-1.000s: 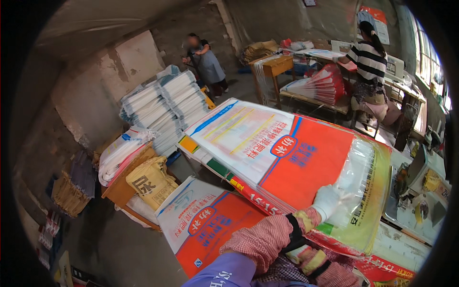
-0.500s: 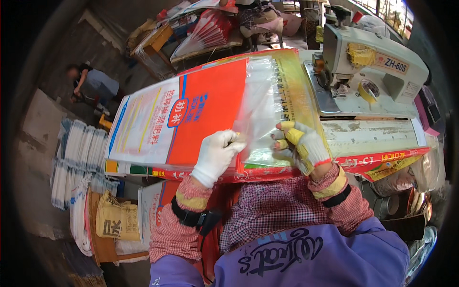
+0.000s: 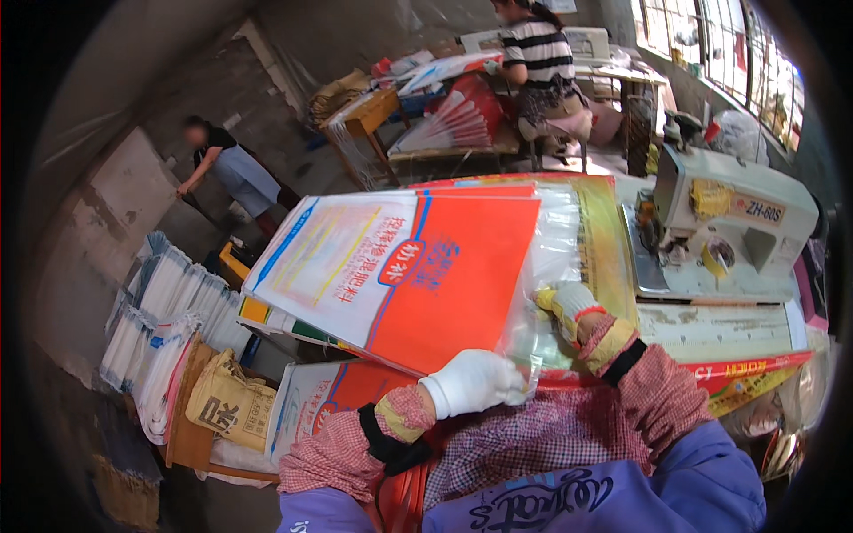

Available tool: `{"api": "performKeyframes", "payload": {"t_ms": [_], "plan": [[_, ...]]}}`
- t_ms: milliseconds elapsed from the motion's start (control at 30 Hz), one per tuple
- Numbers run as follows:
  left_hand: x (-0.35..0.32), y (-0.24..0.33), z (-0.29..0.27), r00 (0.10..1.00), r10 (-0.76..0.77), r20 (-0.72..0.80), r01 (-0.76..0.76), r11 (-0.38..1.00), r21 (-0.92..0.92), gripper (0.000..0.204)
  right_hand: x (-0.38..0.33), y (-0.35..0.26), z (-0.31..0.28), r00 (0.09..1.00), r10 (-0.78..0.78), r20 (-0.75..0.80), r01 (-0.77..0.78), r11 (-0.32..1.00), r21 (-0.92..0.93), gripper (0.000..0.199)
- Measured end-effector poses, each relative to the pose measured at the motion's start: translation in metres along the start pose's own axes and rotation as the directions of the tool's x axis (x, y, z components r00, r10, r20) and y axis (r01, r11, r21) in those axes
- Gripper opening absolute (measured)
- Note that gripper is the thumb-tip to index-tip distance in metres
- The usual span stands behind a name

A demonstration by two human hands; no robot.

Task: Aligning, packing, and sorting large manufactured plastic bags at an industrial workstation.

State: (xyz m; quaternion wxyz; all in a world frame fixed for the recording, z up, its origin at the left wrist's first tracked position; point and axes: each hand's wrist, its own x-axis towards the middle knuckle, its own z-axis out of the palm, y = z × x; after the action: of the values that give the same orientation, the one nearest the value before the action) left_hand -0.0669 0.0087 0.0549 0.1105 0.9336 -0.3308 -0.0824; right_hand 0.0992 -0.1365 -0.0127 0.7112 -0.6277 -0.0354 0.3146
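Orange-red and white, a flat rectangular sack is lying askew on the worktop pile in front of the person, its smooth sheet catching the light. Crinkled clear film is spreading from its right edge over a yellow sack. Knitted white fabric is covering the left hand, whose fingers are bunching together at the film's near edge; I cannot tell whether they are pinching it. Yellow-tipped, the right hand is curving its fingers over the film, grip unclear. Compared with half a second ago, the orange-red sack is sitting turned, and the left hand is resting nearer the body. Red and blue characters are running sideways across the sack, a blue-rimmed oval is framing two of them, and a lettered plate is marking the pale metal sewing machine.
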Motion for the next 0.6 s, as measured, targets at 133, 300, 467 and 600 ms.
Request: {"api": "performKeyframes", "payload": {"t_ms": [133, 300, 467, 600], "plan": [[0.021, -0.029, -0.010, 0.643, -0.621, -0.448, 0.360, 0.762, -0.539, 0.035, -0.001, -0.002, 0.015, 0.917, -0.396, 0.045, 0.321, 0.666, -0.674, 0.019], [0.043, -0.053, -0.004, 0.592, -0.726, -0.350, 0.256, 0.581, -0.773, 0.029, -0.023, -0.024, 0.045, 0.924, -0.380, 0.043, 0.347, 0.785, -0.513, 0.029], [-0.009, -0.065, -0.058, 0.529, -0.600, -0.601, -0.353, 0.488, -0.798, 0.010, -0.035, -0.037, 0.021, 0.896, -0.441, 0.057, 0.137, 0.152, -0.979, 0.032], [-0.046, -0.063, -0.092, 0.325, -0.721, -0.612, -0.261, 0.553, -0.791, 0.009, -0.019, -0.033, -0.006, 0.923, -0.383, -0.019, 0.223, 0.576, -0.787, 0.035]]}}
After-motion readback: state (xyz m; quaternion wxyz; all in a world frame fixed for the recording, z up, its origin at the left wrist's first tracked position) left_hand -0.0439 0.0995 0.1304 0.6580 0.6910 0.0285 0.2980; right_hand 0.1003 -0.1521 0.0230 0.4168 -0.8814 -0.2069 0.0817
